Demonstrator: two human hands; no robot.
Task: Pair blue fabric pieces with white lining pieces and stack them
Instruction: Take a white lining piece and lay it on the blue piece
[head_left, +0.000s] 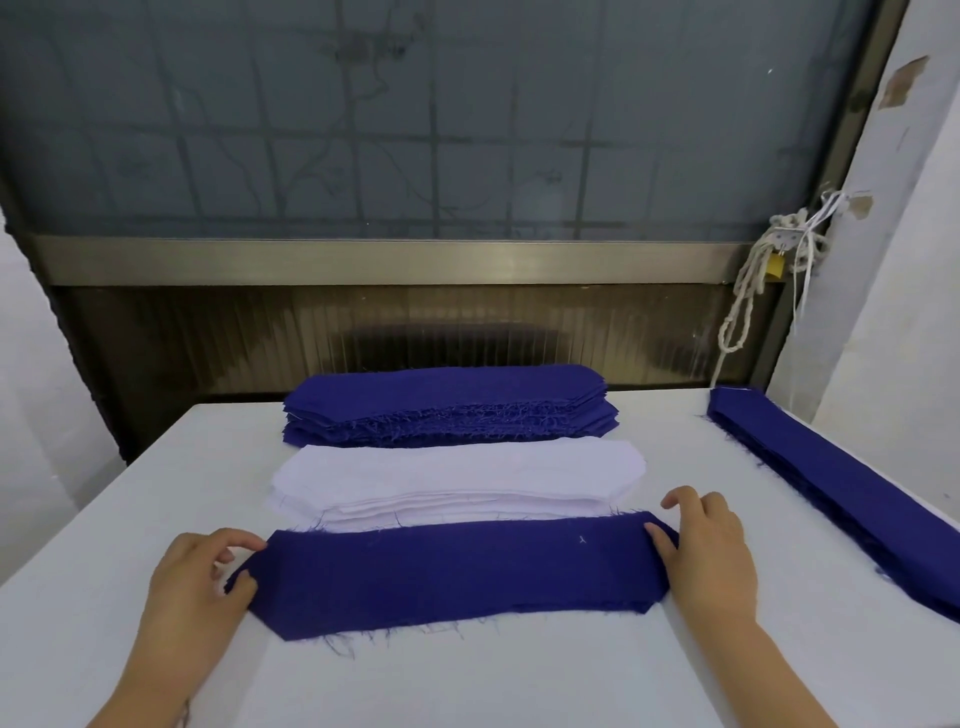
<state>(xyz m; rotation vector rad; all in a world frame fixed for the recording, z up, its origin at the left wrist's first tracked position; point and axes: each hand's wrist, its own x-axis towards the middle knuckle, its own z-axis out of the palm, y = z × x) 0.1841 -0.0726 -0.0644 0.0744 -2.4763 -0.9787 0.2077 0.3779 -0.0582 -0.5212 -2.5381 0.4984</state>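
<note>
**On the near half of the table: blue piece held at both ends, alignment is the weak spot**

On the white table (467, 680) the single blue piece (457, 571) lies flat, nearest the person, with its far long edge touching the front of the white lining stack (452, 478). The tall blue stack (447, 405) sits behind the lining. A second blue stack (841, 488) runs diagonally along the right edge, well apart.

Risks as I read them:
- Cloth is limp and frayed. Uneven pull from the two ends would skew or wrinkle it, so the pair goes down misaligned
- Loose threads on the far edge reach the lining stack. Dragging the piece could pull the top lining sheets out of square
- Lining sheets are thin and fanned at the front. Picking one could lift two
- The near right corner of the blue piece shows what looks like extra layers. Can't tell if lining is already under it, so a double pairing is possible

Hands:
- left hand (192, 577): fingers curled in, thumb (241, 579) on the pointed left tip, pinching it
- right hand (714, 556): palm down, fingers loose and slightly spread, index raised, thumb (661, 543) pressing flat on the right end. Reads as pressing, not gripping
</note>
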